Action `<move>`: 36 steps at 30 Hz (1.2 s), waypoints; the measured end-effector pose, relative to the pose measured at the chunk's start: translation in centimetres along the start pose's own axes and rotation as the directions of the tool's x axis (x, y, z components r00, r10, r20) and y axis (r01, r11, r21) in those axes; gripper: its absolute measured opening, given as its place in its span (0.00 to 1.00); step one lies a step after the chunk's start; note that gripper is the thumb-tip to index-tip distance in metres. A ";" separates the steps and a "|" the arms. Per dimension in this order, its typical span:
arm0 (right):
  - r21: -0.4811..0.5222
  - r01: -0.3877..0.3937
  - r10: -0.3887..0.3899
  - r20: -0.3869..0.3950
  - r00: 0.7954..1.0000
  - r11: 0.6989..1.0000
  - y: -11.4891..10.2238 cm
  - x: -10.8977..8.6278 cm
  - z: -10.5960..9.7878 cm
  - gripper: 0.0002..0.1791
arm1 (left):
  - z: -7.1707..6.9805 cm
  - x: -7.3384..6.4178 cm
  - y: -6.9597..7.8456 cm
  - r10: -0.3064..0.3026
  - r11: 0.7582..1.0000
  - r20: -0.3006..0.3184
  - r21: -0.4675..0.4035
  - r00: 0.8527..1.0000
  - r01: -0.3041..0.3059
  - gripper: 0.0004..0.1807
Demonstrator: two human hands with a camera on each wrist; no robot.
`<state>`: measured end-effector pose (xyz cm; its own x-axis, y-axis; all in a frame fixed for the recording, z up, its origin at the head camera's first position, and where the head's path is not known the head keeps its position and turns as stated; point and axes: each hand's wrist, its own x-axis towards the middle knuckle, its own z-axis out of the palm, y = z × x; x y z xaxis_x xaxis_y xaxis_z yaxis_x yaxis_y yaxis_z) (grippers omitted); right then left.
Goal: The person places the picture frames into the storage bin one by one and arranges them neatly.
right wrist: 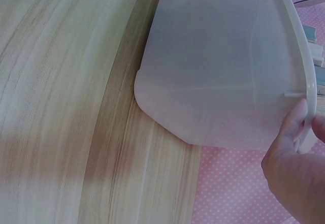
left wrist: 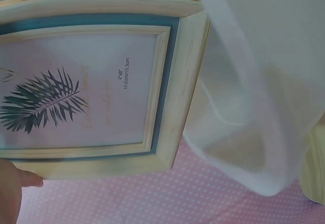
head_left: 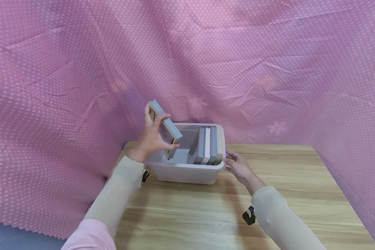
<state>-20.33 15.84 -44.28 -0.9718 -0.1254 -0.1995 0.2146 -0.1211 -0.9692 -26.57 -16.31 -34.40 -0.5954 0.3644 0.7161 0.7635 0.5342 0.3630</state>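
Observation:
My left hand [head_left: 151, 139] grips a picture frame [head_left: 172, 129], tilted over the left part of a white plastic bin [head_left: 184, 174]. In the left wrist view the picture frame [left wrist: 170, 92] has cream and blue-green borders around a print of a dark green leaf; a blue-and-gold edge shows along its top. One fingertip [left wrist: 31, 178] lies at its lower border. At the bin's right end my right hand [head_left: 240, 169] holds the rim [right wrist: 308, 66], fingers outside and thumb at the edge. Several more frames [head_left: 207, 144] stand upright in the bin's right part.
The bin stands on a wood-grain table [head_left: 287, 194] near its back edge. Pink dotted cloth [head_left: 237, 69] hangs behind and at both sides. A small black device [head_left: 249, 215] sits at the right wrist, another [head_left: 145, 176] at the left.

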 end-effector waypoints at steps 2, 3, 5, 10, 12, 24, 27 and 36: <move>0.000 0.000 0.000 0.000 1.000 1.000 0.0 0.0 0.0 0.30 | 0.5 -0.2 -0.2 -0.005 1.000 0.024 0.008 1.000 0.005 0.58; -0.001 0.001 -0.001 0.001 1.000 1.000 -0.1 0.0 0.0 0.30 | 0.7 -0.3 -0.3 -0.009 1.000 0.040 0.003 0.999 0.009 0.58; -0.004 -0.001 0.001 0.001 1.000 1.000 -0.1 0.0 0.0 0.30 | 1.2 -0.4 -0.4 -0.021 1.000 0.072 0.006 0.997 0.021 0.58; -0.006 -0.001 0.001 -0.002 1.000 1.000 -0.1 0.0 0.0 0.30 | 2.3 -0.9 -0.9 -0.041 0.999 0.155 0.002 0.987 0.041 0.58; -0.004 0.001 -0.001 0.000 1.000 1.000 0.0 0.1 -0.1 0.30 | 2.7 -1.2 -1.1 -0.043 0.999 0.183 0.000 0.982 0.044 0.58; -0.011 -0.004 0.004 0.024 1.000 1.000 0.3 0.3 -0.3 0.31 | 4.7 -2.1 -1.8 -0.082 0.997 0.310 0.041 0.947 0.073 0.55; -0.007 -0.001 0.002 0.020 1.000 1.000 0.2 0.2 -0.2 0.31 | 5.1 -2.3 -2.0 -0.088 0.995 0.335 0.067 0.938 0.070 0.56; 0.001 0.000 0.000 0.017 1.000 1.000 0.3 0.1 -0.1 0.31 | 6.0 -2.9 -2.7 -0.141 0.990 0.427 0.082 0.893 0.118 0.55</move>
<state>-20.35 15.92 -44.59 -0.9702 -0.1418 -0.1966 0.2143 -0.1226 -0.9690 -28.43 -14.22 -41.00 -0.7466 0.5757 0.3335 0.6651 0.6340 0.3947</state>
